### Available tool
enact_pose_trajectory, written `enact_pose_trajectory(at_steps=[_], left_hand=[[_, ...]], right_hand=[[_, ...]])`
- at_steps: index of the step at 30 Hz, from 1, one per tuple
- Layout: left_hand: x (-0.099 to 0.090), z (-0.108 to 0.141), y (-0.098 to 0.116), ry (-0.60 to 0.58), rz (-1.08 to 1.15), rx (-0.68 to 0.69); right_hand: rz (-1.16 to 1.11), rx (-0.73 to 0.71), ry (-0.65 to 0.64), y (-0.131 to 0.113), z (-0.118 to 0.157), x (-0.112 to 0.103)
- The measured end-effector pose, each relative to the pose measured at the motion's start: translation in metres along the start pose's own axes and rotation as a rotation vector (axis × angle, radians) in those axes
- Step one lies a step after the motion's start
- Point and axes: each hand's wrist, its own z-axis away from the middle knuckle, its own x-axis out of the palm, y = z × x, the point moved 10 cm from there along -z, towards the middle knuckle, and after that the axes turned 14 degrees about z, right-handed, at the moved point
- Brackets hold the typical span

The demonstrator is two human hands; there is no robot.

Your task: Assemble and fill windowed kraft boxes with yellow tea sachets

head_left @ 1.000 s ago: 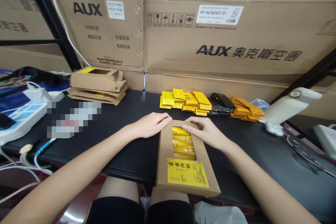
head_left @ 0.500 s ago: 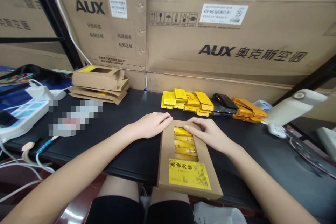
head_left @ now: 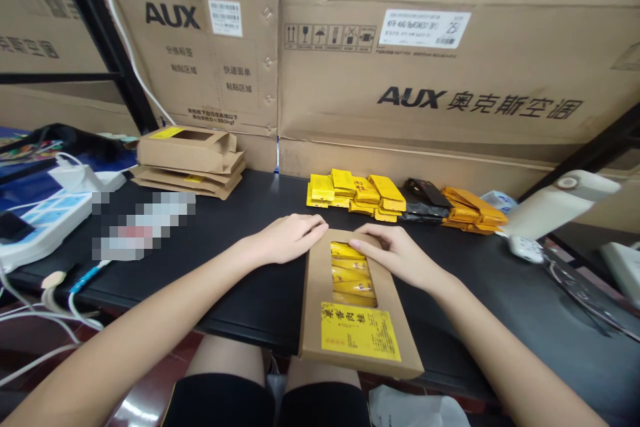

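Note:
A brown cardboard box (head_left: 313, 320) with a yellow label and a cut-out window lies on the black table, its near end jutting past the front edge. Yellow packets (head_left: 353, 273) show through the window. At the far left corner my left hand (head_left: 295, 238) grips the box, thumb along the corner and fingertips over the far edge, partly hidden. My right hand (head_left: 397, 250) holds the far right side, its thumb on top by the window and the other fingers bent round the edge.
Yellow packets (head_left: 357, 192), black packets (head_left: 427, 200) and orange packets (head_left: 475, 210) lie behind the box. Brown boxes (head_left: 185, 150) are stacked back left. A pale bottle (head_left: 560, 203) stands at right; a power strip (head_left: 55, 213) and cables lie at left. Large cartons (head_left: 425, 67) wall the back.

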Motion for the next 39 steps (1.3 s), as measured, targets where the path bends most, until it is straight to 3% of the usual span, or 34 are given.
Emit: enact_pose_trajectory(at_steps=[39], left_hand=[[0.0010,0.0002,-0.0003,-0.007,-0.019,-0.017]], right_hand=[[0.052,-0.025,-0.042,-0.0073,0.0018,0.0000]])
